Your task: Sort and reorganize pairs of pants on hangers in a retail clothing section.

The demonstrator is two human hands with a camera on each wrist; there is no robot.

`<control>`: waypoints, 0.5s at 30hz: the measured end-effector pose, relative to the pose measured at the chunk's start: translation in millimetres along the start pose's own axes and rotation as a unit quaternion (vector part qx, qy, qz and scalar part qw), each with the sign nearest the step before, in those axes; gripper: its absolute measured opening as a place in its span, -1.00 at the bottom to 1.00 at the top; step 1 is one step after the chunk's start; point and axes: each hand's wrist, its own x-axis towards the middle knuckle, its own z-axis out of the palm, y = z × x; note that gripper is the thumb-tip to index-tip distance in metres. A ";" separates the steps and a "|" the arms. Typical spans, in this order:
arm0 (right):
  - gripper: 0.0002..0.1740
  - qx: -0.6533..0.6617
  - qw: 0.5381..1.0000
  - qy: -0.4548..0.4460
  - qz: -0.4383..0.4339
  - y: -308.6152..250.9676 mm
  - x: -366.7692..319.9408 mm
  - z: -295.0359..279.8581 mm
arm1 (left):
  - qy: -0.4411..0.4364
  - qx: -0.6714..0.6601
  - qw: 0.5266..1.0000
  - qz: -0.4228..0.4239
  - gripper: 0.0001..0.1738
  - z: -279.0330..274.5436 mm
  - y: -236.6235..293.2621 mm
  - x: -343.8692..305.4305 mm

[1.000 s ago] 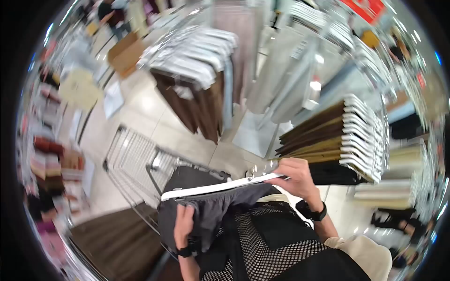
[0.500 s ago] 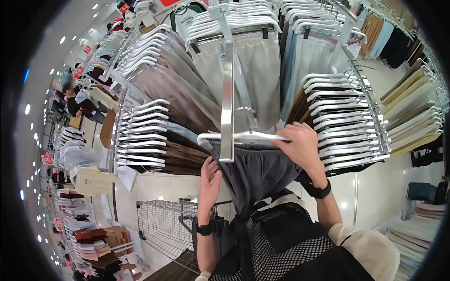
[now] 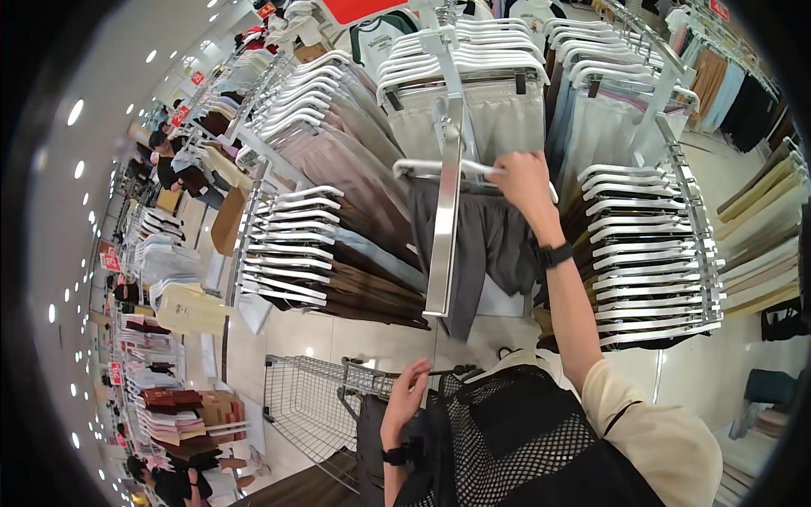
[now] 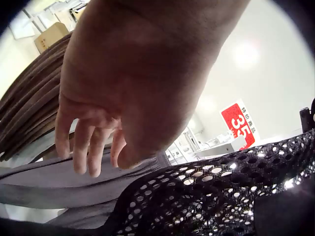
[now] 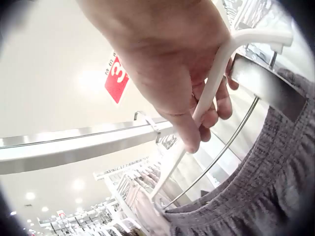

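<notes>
Shop floor (image 3: 372,336), fingers (image 5: 224,104) round hanger (image 5: 211,87)

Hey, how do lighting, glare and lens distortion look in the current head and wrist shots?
Head view: fisheye curvature, black corners, a bright sheen on the metal rail; left wrist view: left hand in shadow against a washed-out ceiling; right wrist view: glare on the clip, right hand brighter than the left appears.

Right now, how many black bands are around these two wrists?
2: left band on the wrist of the left hand; right band on the wrist of the right hand.
</notes>
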 end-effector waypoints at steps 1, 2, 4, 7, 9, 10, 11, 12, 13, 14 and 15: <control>-0.83 -0.010 1.000 -0.007 0.017 5.3 10.9 8.8 | -0.001 0.002 1.000 -0.006 -0.54 0.5 0.1 -2.6; -0.86 -0.021 0.999 -0.014 0.032 9.4 16.1 18.1 | -0.001 0.002 1.000 -0.012 -0.54 1.8 0.8 -4.6; -0.88 -0.035 0.997 0.071 0.007 15.5 12.8 42.7 | 0.003 -0.004 1.000 -0.018 -0.55 6.6 -2.5 -10.1; -0.79 -0.043 0.986 0.160 -0.019 -2.2 0.4 49.3 | 0.026 -0.014 0.999 -0.012 -0.57 4.8 -14.7 -22.2; -0.76 0.029 0.979 0.199 -0.030 -32.3 -23.3 38.5 | 0.063 -0.019 0.998 -0.009 -0.58 4.3 -22.7 -36.3; -0.70 0.071 0.976 0.197 -0.055 -39.8 -39.5 45.0 | 0.092 -0.021 0.996 -0.011 -0.59 3.4 -25.6 -46.4; -0.68 0.086 0.975 0.188 -0.080 -52.1 -66.1 52.5 | 0.128 -0.023 0.991 -0.019 -0.59 3.3 -28.7 -57.9; -0.73 0.126 0.973 0.168 -0.096 -68.7 -97.2 58.5 | 0.165 -0.016 0.986 -0.021 -0.60 1.6 -28.5 -72.1; -0.78 0.330 0.943 0.042 0.014 -44.0 -135.6 117.3 | 0.201 -0.010 0.978 -0.050 -0.61 -1.8 -30.4 -88.9; -0.80 0.246 0.964 -0.052 -0.084 -77.4 -165.6 101.9 | 0.253 -0.018 0.966 -0.047 -0.62 -2.0 -44.9 -105.7; -0.83 0.253 0.940 -0.212 -0.083 -84.2 -196.6 114.6 | 0.308 -0.006 0.951 -0.035 -0.64 -3.5 -50.8 -122.8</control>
